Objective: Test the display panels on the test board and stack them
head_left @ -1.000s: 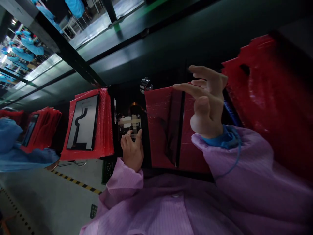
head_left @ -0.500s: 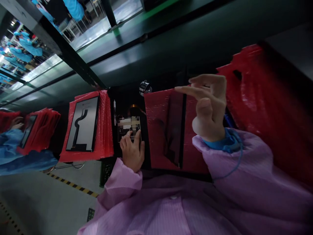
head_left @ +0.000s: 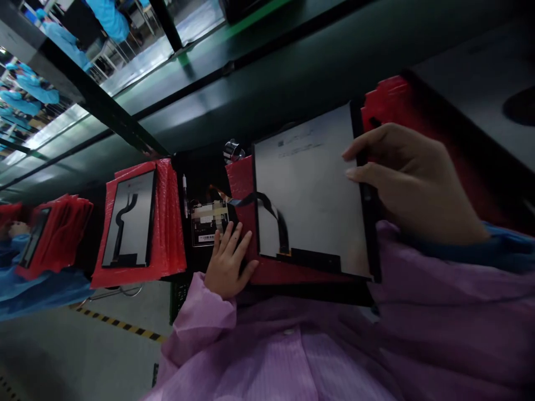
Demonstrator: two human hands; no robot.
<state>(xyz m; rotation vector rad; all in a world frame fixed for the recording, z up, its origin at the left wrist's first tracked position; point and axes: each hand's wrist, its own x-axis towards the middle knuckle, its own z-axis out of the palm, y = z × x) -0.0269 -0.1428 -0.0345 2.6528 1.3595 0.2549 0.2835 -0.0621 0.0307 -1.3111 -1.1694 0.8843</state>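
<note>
My right hand [head_left: 418, 186] pinches the right edge of a display panel [head_left: 309, 184] between thumb and fingers. The panel's silver back faces me, and it is raised at a tilt above a red plastic sheet [head_left: 239, 174]. A black ribbon cable [head_left: 281, 223] curves from the panel's lower edge over to a small circuit board [head_left: 207, 214] with strips of tape on it. My left hand [head_left: 229, 262] is spread open, palm down, its fingertips at the board's lower right corner. It holds nothing.
To the left lies another display panel [head_left: 130, 220] on a stack of red sheets [head_left: 169, 223]. A white pen [head_left: 185, 196] and a shiny metal roll [head_left: 233, 150] are close to the board. Further left, a co-worker's blue sleeve [head_left: 42, 292] is beside more red sheets [head_left: 69, 234].
The panel has turned from a dark, narrow view to show its broad silver back. My right hand has moved right with its edge. My left fingers have shifted off the board's middle and spread.
</note>
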